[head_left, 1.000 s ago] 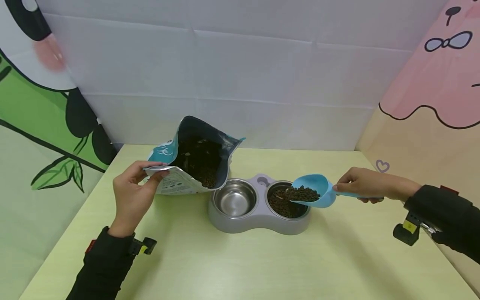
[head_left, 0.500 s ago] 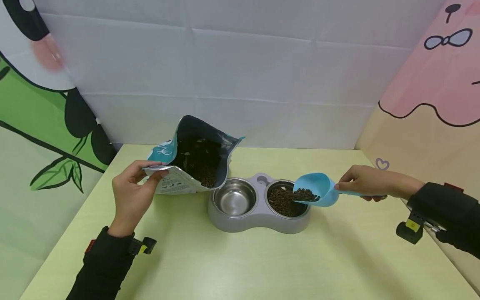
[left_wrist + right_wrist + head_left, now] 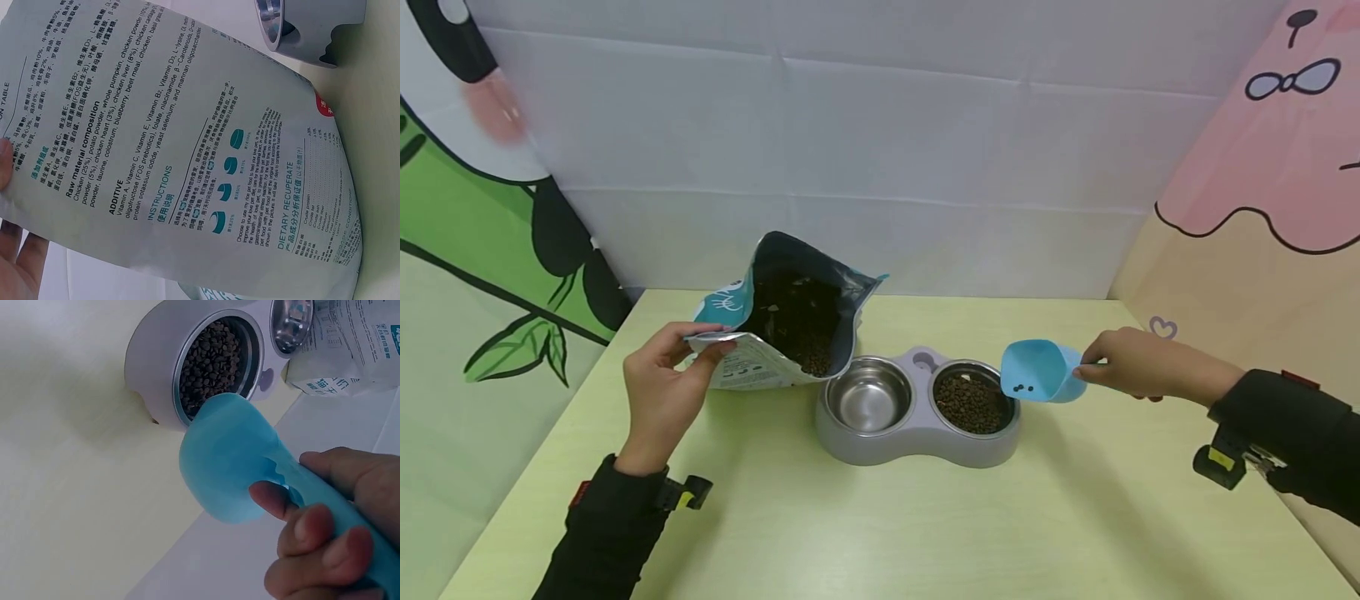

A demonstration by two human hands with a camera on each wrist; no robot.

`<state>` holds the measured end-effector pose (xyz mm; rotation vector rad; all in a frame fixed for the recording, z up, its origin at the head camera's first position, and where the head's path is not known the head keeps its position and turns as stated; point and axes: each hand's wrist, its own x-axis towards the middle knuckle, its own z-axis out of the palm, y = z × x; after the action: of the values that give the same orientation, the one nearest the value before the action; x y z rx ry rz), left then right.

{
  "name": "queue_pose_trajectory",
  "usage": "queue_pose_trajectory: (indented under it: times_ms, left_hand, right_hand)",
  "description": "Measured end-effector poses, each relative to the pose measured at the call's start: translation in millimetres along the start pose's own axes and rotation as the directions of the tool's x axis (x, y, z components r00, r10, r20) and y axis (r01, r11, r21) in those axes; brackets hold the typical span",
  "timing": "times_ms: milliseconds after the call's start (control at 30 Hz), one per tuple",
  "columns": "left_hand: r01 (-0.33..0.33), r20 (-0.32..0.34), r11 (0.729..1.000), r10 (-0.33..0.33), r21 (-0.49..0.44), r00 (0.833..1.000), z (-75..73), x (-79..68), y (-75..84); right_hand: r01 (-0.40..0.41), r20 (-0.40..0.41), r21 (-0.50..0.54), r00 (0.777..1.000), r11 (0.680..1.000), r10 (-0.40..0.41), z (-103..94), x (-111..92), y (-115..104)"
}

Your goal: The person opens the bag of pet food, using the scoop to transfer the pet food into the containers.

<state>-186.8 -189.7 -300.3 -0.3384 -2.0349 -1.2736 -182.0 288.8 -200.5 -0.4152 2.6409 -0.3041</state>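
My left hand (image 3: pixel 668 387) pinches the near edge of an open pet food bag (image 3: pixel 756 362), tilted so its dark inside shows brown kibble at the bottom. The bag's printed back panel (image 3: pixel 206 162) fills the left wrist view. With curled fingers, my right hand (image 3: pixel 1138 362) grips the handle of a blue scoop (image 3: pixel 1041 371). Only a few pieces of kibble lie in the scoop, whose lip is at the right rim of a double pet bowl (image 3: pixel 917 446). Brown kibble (image 3: pixel 212 362) covers the bottom of the right steel bowl. The left steel bowl (image 3: pixel 871 398) is bare.
Everything stands on a pale yellow-green table (image 3: pixel 880 533). A white wall sheet (image 3: pixel 887 167) rises behind it. Cartoon-printed panels (image 3: pixel 1255 183) flank both sides.
The kibble in the scoop has tipped out into the right bowl, leaving a few pieces. My right hand has shifted slightly right and the scoop has turned. The left hand and bag stay still.
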Motion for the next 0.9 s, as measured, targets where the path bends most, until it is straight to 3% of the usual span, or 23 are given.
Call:
queue_pose_trajectory:
  times_ms: [367,667,900]
  left_hand:
    - [-0.005,-0.004,1.0,0.005,0.0,1.0,0.2,-0.4,-0.2]
    - [-0.03,0.001,0.999,0.03,-0.017,1.0,2.4,1.8,-2.3]
    - [-0.037,-0.005,0.999,0.036,-0.023,0.999,1.3,1.2,-2.9]
  right_hand:
    - [0.047,-0.072,-0.074,0.996,0.996,-0.053,5.7,1,-5]
    - [0.02,-0.048,0.007,0.999,1.0,-0.02,1.2,-2,-5]
    - [0.047,-0.032,0.043,0.998,0.998,-0.045,-4.5,-3,-10]
